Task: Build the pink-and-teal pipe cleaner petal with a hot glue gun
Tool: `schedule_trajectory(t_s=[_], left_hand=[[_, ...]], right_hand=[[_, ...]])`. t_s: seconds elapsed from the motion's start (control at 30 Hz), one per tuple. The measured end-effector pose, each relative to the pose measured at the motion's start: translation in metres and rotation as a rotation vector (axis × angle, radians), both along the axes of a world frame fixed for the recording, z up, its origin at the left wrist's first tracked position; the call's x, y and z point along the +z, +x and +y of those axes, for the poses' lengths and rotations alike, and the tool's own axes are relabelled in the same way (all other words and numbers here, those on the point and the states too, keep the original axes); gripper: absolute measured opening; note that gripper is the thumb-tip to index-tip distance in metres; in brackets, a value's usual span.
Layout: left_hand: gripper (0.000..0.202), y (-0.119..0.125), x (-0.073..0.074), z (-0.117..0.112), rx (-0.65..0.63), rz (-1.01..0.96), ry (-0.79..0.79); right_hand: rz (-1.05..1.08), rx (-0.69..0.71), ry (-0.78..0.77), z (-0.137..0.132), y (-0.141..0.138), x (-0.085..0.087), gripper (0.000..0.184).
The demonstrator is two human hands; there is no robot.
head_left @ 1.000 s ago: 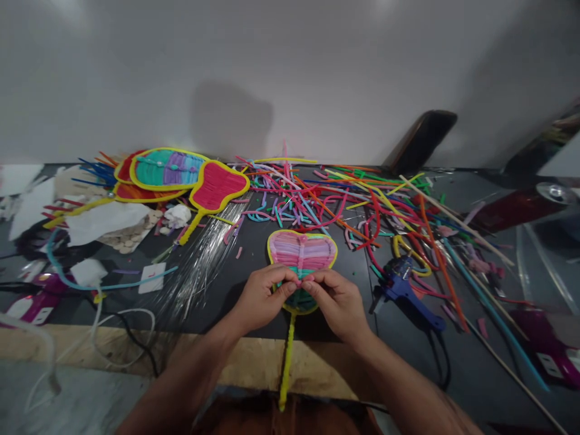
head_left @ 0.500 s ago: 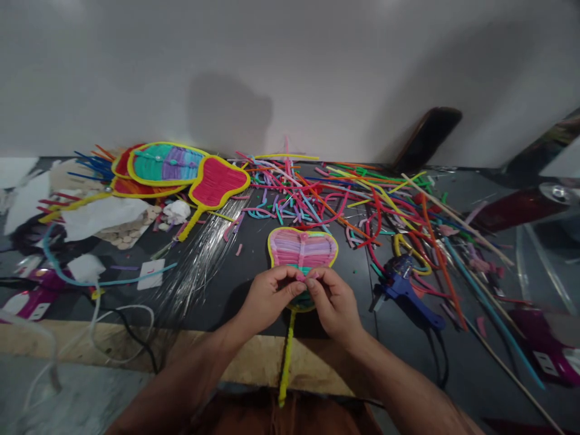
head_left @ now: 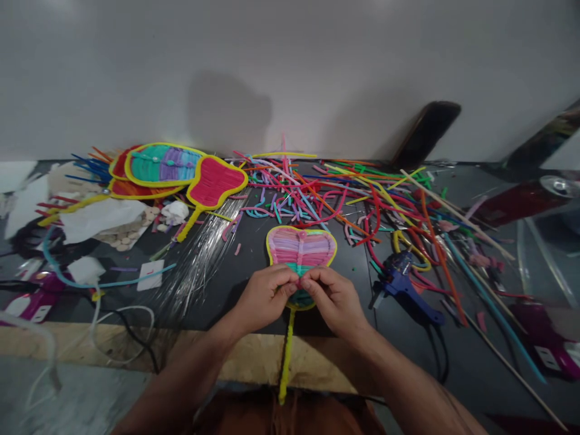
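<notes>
A heart-topped pipe-cleaner fan lies in front of me, pink and lilac above and green below, edged in yellow. Its yellow twisted handle points toward my body over the table edge. Over its lower half, my left hand is closed in a pinch. Facing it, my right hand pinches too, the fingertips of both hands nearly touching. A small piece of pink pipe cleaner shows between them, mostly hidden by the fingers.
Loose pipe cleaners are heaped at the back. Finished-looking fans lie back left beside clear filaments. A blue glue gun rests at the right, a phone leans on the wall, and a red can lies far right.
My fingertips have drawn tighter around the pink piece, so less of it shows. The fan and its handle stay in nearly the same place.
</notes>
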State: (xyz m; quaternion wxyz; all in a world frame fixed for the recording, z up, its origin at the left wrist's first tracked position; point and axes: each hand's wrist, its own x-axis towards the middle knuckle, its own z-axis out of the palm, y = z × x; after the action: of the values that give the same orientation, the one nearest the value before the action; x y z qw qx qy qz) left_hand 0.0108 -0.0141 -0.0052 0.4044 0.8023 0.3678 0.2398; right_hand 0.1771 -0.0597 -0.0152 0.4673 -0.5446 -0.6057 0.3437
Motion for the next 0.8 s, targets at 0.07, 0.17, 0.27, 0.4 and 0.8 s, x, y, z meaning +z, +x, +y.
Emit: schedule_trajectory(t_s=[0.07,0.17,0.27,0.4,0.8], left_hand=[[0.021,-0.001,-0.002,0.0,-0.039,0.114,0.21],[0.023,-0.001,-0.004,0.0,-0.04,0.219,0.431],[0.021,0.002,-0.004,-0.003,0.045,0.139,0.337],[0.016,0.008,-0.005,-0.008,0.185,-0.136,-0.183],[0.019,0.0,-0.001,0.001,0.032,0.025,0.144]], right_hand=[[-0.105,0.04,0.055,0.001,0.001,-0.003,0.015],[-0.275,0.067,0.136,0.002,0.001,-0.007,0.015],[-0.258,0.011,0.123,0.001,-0.001,-0.008,0.013],[-0.028,-0.11,0.012,-0.003,-0.005,-0.008,0.014],[-0.045,-0.008,0.11,0.001,0.002,-0.004,0.011]])
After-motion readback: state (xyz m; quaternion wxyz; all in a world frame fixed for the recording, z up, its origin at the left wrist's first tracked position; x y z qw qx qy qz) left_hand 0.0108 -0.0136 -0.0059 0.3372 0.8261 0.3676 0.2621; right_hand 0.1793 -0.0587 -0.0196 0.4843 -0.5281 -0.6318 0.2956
